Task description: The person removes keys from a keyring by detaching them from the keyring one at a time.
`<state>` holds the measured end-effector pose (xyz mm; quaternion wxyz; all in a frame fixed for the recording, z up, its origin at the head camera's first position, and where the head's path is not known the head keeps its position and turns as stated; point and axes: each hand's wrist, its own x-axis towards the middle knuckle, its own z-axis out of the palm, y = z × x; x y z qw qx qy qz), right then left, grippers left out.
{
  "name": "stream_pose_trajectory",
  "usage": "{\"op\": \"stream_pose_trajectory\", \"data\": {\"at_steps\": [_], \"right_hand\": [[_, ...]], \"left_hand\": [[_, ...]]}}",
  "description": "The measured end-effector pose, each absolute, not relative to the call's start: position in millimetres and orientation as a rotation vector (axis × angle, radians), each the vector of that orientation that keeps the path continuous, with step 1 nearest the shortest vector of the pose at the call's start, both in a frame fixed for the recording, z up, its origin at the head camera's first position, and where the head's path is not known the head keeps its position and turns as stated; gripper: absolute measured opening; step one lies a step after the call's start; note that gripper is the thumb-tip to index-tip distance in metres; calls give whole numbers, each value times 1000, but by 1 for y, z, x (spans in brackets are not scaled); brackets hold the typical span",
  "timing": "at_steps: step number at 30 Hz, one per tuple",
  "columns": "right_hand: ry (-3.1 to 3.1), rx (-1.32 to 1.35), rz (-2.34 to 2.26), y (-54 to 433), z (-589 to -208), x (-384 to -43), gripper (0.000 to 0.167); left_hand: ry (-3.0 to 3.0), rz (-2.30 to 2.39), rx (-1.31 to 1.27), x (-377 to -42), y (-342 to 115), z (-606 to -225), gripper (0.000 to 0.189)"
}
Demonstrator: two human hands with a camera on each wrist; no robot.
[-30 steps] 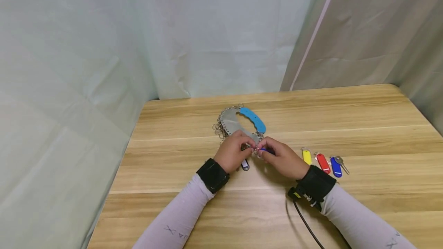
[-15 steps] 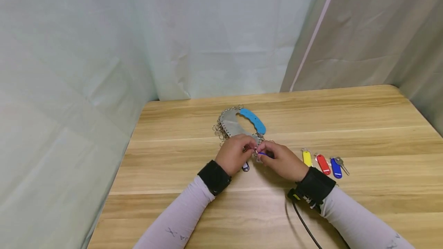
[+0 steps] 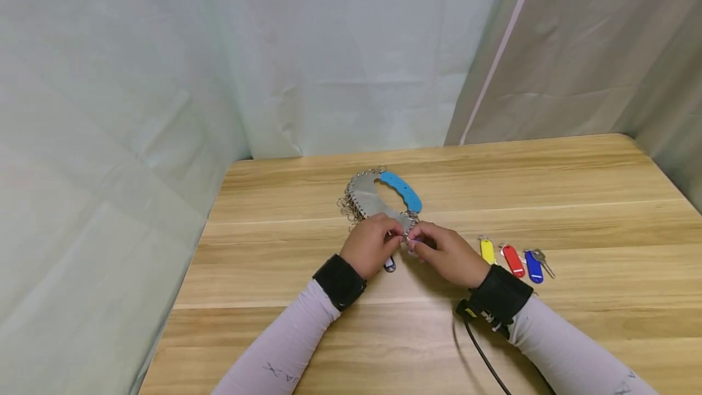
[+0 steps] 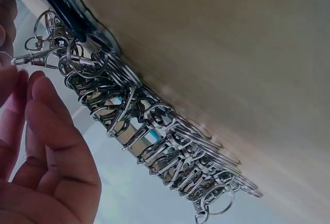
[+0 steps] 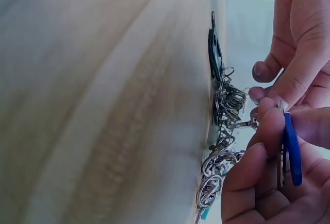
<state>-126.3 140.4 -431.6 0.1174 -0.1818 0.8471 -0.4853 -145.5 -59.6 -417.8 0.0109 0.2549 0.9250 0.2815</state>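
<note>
A crescent-shaped metal key holder [image 3: 368, 195] with a blue grip [image 3: 403, 192] lies on the table. Its curved edge carries several metal swivel clasps with rings [image 4: 170, 141]. At its near end, my left hand [image 3: 370, 247] pinches a small split key ring at the end of one swivel clasp [image 4: 36, 58]; the fingertips partly hide this ring. Close against it, my right hand [image 3: 451, 255] pinches a blue key tag [image 5: 292, 149] between thumb and fingers, with a thin metal piece beside the tag. A dark key tag [image 3: 390, 265] lies below my left hand.
To the right lie a yellow key tag [image 3: 487, 250], a red key tag [image 3: 513, 260] and another blue key tag [image 3: 534, 267] with a key [image 3: 544, 263]. A black cable [image 3: 482, 352] runs from the right wrist. Pale curtains [image 3: 351, 66] hang behind the table.
Both hands stay at the near end of the key holder. The fingertips shift slightly, and less of the blue tag in my right hand shows in the head view.
</note>
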Motion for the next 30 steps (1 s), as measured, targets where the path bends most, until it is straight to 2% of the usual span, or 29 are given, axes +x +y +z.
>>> {"op": "stream_pose_trajectory", "data": {"at_steps": [13, 20, 30], "right_hand": [[2448, -515, -1441, 139, -430, -126, 12], [2468, -469, -1451, 140, -429, -126, 12], [2511, -459, -1438, 140, -429, -126, 11]], "left_hand": [[2850, 931, 779, -146, -61, -415, 9], [2943, 793, 958, -146, -60, -419, 9], [2973, 728, 1028, -146, -60, -420, 6]]}}
